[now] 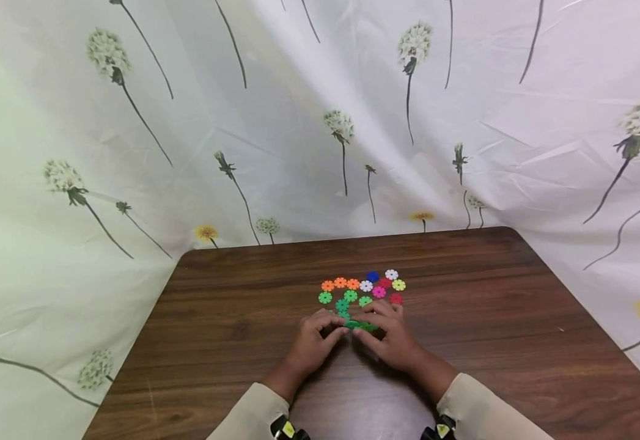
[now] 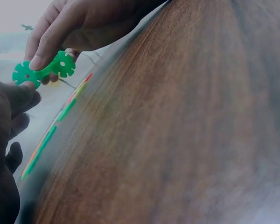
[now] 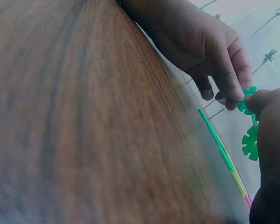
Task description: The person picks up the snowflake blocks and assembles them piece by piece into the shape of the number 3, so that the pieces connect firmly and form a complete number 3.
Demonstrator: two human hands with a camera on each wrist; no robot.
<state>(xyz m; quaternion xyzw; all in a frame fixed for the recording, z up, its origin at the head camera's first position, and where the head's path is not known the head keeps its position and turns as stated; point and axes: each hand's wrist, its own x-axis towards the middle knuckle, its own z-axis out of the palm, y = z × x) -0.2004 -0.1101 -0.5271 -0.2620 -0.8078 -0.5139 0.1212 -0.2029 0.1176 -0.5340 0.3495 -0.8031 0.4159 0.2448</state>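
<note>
Both hands meet over the near-middle of the table, around joined green notched discs. My left hand pinches the edge of one green disc between thumb and fingers. Opposite it, my right hand grips the same joined piece, its thumb and fingers on the green plastic. A second green disc of that piece shows beyond the right thumb in the left wrist view, linked through a green part set at an angle. The right wrist view shows the discs partly hidden by the right hand.
Loose notched discs lie flat just beyond the hands: several green, orange, white, pink, a blue and a yellow one. They rest on a brown wooden table, with a dandelion-print cloth behind.
</note>
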